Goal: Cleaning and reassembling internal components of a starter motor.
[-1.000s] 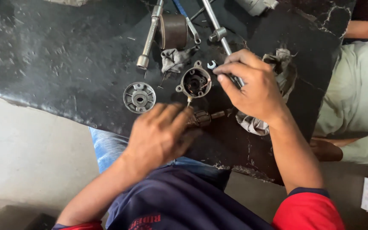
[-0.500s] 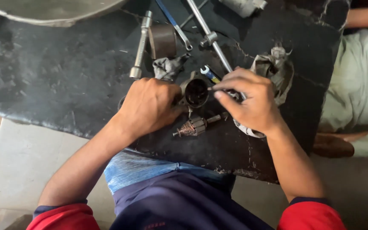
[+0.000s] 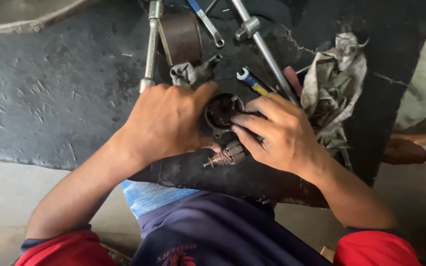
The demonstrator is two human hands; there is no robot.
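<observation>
A round dark metal motor housing lies on the black greasy worktop. My left hand grips its left side, thumb along the top rim. My right hand is at its right side, with the fingertips pressed into the opening; whether they pinch a small part is hidden. A small armature with a copper-coloured end lies just below the housing, between my wrists.
Behind the housing lie a long socket bar, a dark metal cylinder, a small spanner, a T-bar wrench and a grey rag. A dirty cloth sits at right. Another person's arm rests at the right edge.
My left hand came up from the worktop's front edge and closed on the housing. My right hand moved down onto the housing's opening. The view has drawn closer.
</observation>
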